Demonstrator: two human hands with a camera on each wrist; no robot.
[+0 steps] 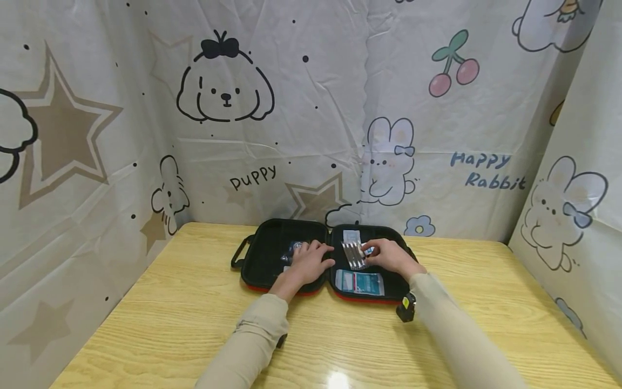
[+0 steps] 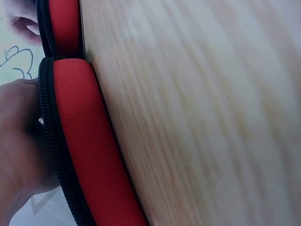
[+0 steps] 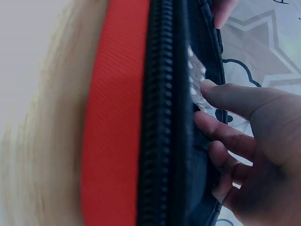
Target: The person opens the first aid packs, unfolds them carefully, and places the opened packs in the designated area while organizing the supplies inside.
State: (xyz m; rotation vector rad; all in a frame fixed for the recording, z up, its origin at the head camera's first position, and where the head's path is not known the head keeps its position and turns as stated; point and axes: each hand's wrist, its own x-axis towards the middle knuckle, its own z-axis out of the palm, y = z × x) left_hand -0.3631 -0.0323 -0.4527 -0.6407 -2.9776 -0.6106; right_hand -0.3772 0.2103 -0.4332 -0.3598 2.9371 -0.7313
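An unzipped black-lined case (image 1: 259,265) with a red outer shell lies open flat on the table, its two halves side by side. My right hand (image 1: 391,256) pinches the right edge of a clear packet of swabs (image 1: 353,256) inside the right half. In the right wrist view, the thumb and forefinger meet at the packet's edge, which shows white tips. My left hand (image 1: 307,265) reaches into the left half, fingers spread over a dark blue packet (image 1: 290,252); its fingertips are partly hidden. In the left wrist view, the red side wall (image 2: 87,122) hides much of that hand.
A teal and white packet (image 1: 362,282) lies at the front of the right half, and a small white packet (image 1: 352,236) at its back. The case's carry handle (image 1: 238,254) sticks out left. Behind the wooden table (image 1: 160,319) hangs a printed curtain (image 1: 311,135).
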